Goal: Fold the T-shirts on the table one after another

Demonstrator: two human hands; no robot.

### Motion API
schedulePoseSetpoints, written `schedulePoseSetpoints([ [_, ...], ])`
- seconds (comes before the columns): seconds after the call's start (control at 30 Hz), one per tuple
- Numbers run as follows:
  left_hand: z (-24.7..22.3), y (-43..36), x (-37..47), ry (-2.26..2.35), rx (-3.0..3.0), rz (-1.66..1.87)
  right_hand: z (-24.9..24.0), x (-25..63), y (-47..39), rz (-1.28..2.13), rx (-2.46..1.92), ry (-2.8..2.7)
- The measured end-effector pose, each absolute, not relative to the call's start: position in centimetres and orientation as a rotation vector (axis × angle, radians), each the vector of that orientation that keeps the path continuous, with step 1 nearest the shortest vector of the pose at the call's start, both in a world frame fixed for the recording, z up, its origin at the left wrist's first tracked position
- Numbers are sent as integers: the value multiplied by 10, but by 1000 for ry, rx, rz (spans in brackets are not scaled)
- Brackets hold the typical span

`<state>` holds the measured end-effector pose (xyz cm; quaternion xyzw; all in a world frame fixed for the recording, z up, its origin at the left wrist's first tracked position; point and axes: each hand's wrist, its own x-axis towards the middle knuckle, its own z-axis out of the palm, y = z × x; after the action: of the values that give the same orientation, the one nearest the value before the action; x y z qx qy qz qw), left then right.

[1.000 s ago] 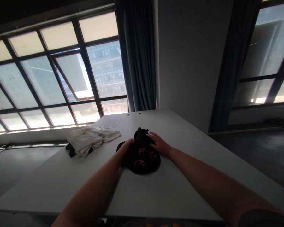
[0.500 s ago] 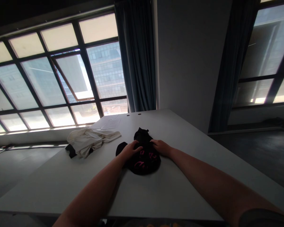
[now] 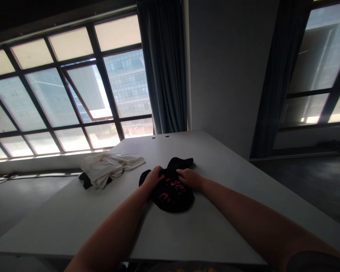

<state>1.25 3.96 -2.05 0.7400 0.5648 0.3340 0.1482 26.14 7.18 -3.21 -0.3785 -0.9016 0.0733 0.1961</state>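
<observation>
Windows [image 3: 36,94] in dark frames fill the left side, one pane [image 3: 87,90] tilted open on its hinges. Below them the white table [image 3: 59,223] runs from near me towards the far wall, and on its left part lies a crumpled off-white cloth [image 3: 102,170] with a black piece [image 3: 86,180] poking out at its lower left. Just behind it, thin sheets of paper [image 3: 133,146] lie flat.

Next comes my left hand [image 3: 153,177], closed in a narrow grip on the upper left of the black cloth [image 3: 172,198], thumb towards the middle. That cloth lies bunched on the table in front of me, its rounded near part showing pink lettering [image 3: 175,185]; a rounded lobe sticks out left past my hand, and another length reaches out beyond my hands, pointing right. A blue curtain [image 3: 167,75] hangs past the far end of the table, near two small dark holes in the tabletop.

My right hand [image 3: 189,178] is narrow too, fingertips pinching the cloth's upper right, a little apart from my left. Further right stand a dark grey wall [image 3: 229,75], a second curtain [image 3: 272,98], another window [image 3: 314,75] and, below it, grey floor [image 3: 306,185]
</observation>
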Motion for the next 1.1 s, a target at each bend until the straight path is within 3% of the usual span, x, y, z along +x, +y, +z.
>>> schedulePoseSetpoints([
  [0.3,-18,42,-2,1857,1994,1043,-41,264,74,345,-723,-2322],
  [0.7,-27,50,-21,1703,1944,934,-52,286,97,710,-837,-2470],
  [1.1,-1,21,6,1320,1881,1364,-36,277,86,442,-1036,-2177],
])
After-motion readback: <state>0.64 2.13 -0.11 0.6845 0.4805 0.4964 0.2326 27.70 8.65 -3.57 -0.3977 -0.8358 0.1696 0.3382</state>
